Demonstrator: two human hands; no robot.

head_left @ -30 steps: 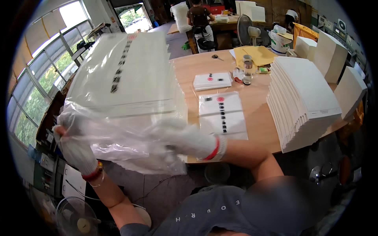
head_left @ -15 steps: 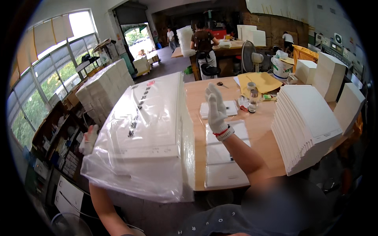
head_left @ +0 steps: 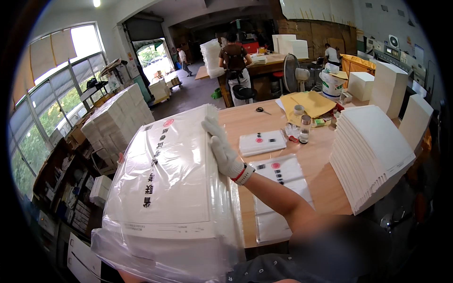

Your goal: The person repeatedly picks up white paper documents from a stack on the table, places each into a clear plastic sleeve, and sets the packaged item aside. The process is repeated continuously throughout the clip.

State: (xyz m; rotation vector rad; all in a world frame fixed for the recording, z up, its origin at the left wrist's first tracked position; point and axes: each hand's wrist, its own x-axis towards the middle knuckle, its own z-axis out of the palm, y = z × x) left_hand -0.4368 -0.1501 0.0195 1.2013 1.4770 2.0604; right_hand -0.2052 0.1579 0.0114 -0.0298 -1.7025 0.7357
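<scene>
A thick stack of clear plastic bags (head_left: 181, 184) with white printed sheets inside stands at the left of the table. Its loose plastic edge hangs toward me. My right hand (head_left: 224, 152), in a white knit glove, lies with fingers stretched out along the stack's upper right edge, touching it. On that wrist is a white-and-red watch band (head_left: 243, 174). Only a bit of my left forearm (head_left: 133, 277) shows below the stack; the left hand is hidden by it. Right of the stack lie a flat plastic-wrapped packet (head_left: 283, 188) and a smaller wrapped packet (head_left: 262, 142).
A tall fanned pile of white paper (head_left: 373, 141) stands at the table's right. Scissors (head_left: 262, 110), a yellow envelope (head_left: 311, 104) and a clear jar (head_left: 305, 129) lie farther back. A person (head_left: 234, 61) stands at another table, near a fan (head_left: 291, 73).
My right hand has come down and left from the air onto the stack's right edge. The stack sits lower and nearer to me in view; the packets on the table show more fully.
</scene>
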